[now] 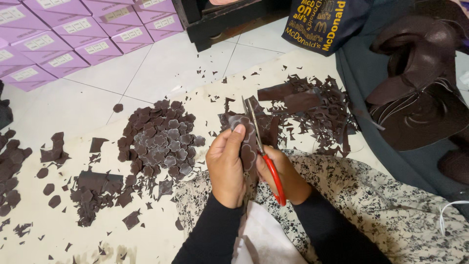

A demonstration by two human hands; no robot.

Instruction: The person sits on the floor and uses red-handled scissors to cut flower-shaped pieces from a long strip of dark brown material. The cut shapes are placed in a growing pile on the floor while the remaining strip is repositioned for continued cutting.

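My left hand (225, 166) grips a dark brown sheet (248, 134) marked with flower outlines, thumb pressed on its face. My right hand (288, 176) holds red-handled scissors (264, 151), whose blades point up and away across the sheet. Both hands sit over my lap, which is covered by black-and-white patterned cloth (371, 205). To the left lies a heap of cut brown flower shapes (159, 139) on a cream mat (146, 239).
Brown offcuts (317, 112) are piled beyond the hands; smaller scrap piles (95, 190) lie at the left. Stacked purple boxes (73, 34) stand at the back left, a dark printed bag (322, 22) at the back, curled brown sheets (420, 83) at the right.
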